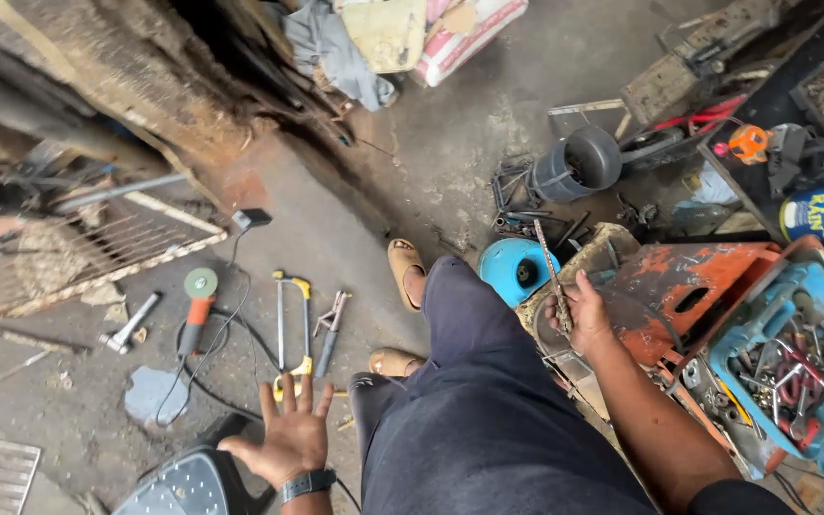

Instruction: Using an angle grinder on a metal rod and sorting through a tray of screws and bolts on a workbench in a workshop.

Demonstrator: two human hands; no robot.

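My left hand (288, 437) is spread open, palm up, low in the view, holding nothing; it hovers just above a dark plastic stool (188, 484) and near a yellow-handled hacksaw (292, 324) lying on the concrete floor. My right hand (581, 310) is closed around a long, thin rusty metal rod (549, 270) that points up and away from me. I am in dark trousers with sandalled feet (404, 269) on the ground.
An angle grinder (196, 305) with cable, pliers (329, 329) and a hammer (129, 324) lie on the floor at left. To the right stand a blue round container (515, 268), a rusty orange metal box (684, 291) and a blue toolbox (798, 367) full of tools.
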